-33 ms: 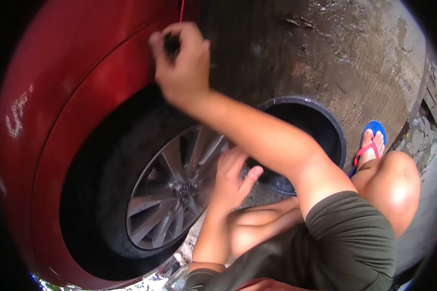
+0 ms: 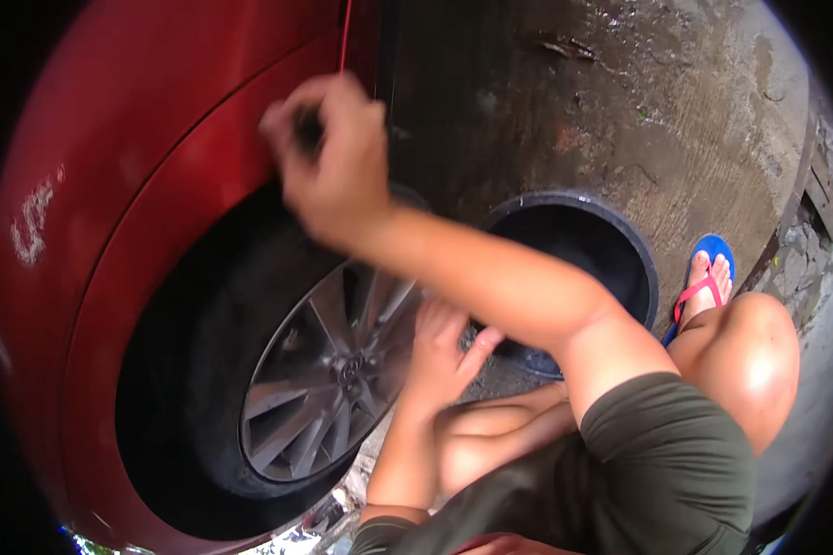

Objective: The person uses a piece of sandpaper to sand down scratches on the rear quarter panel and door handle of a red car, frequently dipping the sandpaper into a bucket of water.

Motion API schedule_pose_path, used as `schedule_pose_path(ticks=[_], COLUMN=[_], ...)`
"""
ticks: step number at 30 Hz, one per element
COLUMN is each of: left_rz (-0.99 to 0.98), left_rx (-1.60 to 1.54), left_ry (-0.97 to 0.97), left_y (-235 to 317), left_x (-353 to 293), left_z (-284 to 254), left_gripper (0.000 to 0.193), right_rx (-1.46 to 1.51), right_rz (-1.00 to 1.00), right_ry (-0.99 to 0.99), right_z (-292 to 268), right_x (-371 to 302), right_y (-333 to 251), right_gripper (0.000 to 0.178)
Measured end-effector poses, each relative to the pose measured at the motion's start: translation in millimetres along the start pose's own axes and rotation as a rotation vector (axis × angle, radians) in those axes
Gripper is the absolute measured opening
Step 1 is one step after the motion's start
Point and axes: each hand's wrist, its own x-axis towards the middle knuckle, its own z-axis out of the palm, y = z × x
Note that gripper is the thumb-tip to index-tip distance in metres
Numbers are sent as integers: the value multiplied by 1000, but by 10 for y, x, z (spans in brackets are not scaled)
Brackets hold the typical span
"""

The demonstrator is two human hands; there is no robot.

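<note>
My right hand [image 2: 338,162] is raised beside the red car body [image 2: 194,157], above the wheel arch. Its fingers curl round something dark that I cannot make out, blurred by motion. Below it is the car's wheel, a black tyre [image 2: 208,388] with a grey multi-spoke alloy rim [image 2: 317,412]. My left hand [image 2: 442,356] is at the right edge of the rim, fingers extended and thumb apart, with nothing seen in it. Whether its fingertips touch the wheel I cannot tell. My right forearm crosses above it.
A large black tub [image 2: 646,264] stands right of the wheel, partly behind my right arm. Wet concrete ground [image 2: 703,120] stretches beyond it. My bent knee [image 2: 750,361] and a foot in a blue flip-flop [image 2: 720,248] with a pink strap are at the right.
My right hand has come slightly down and to the left along the car body. My left hand stays near the rim with little movement.
</note>
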Motion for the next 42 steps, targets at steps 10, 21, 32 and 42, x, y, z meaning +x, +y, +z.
schedule_pose_path(ticks=[10, 21, 32, 42], left_rz=[30, -9, -25, -62], left_rx=[59, 14, 61, 69], left_ry=[-63, 2, -7, -65], left_y=[-32, 12, 13, 88], left_x=[74, 107, 22, -50], left_z=[-117, -109, -77, -81], left_gripper=[49, 46, 45, 53], right_rx=[7, -87, -82, -116], right_rz=[-126, -133, -101, 49], right_ry=[-25, -53, -101, 71], right_z=[-14, -186, -195, -59], right_x=[-170, -176, -320, 542], right_y=[34, 277, 225, 541], right_gripper=[20, 20, 19, 25])
